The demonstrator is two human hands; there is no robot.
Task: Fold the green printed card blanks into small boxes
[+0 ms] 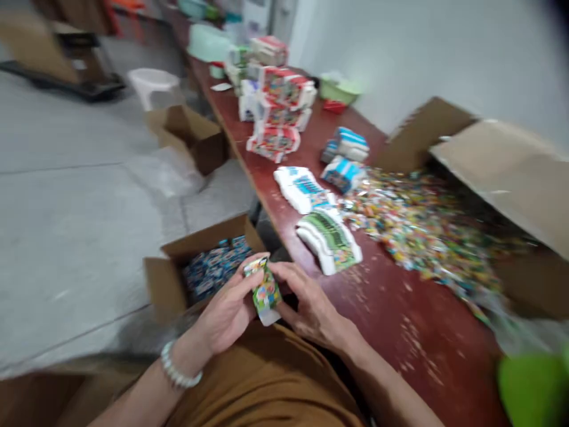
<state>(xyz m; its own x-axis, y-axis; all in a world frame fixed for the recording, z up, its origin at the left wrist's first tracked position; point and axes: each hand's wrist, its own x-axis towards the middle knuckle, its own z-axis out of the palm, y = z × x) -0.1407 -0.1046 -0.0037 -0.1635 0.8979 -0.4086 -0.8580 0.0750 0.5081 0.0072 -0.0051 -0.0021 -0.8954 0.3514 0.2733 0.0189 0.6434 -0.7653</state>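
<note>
A small green printed carton (267, 292) is held in front of my body, with a pale flap at its lower end. My left hand (233, 305) grips it from the left, thumb across its face. My right hand (309, 302) has its fingers closed on the carton's right side. On the table beyond lie a fanned stack of flat green cartons (331, 240) and a stack of flat blue-and-white ones (304, 188). Below my left hand, an open cardboard box (166, 287) holds many small blue packets (216, 267).
Many small wrapped pieces (413, 231) spill from a tipped cardboard box (502, 172) onto the red table (377, 314). Red-and-white carton stacks (282, 110) stand farther back. A white stool (153, 80) and another open box (195, 133) are on the floor at left.
</note>
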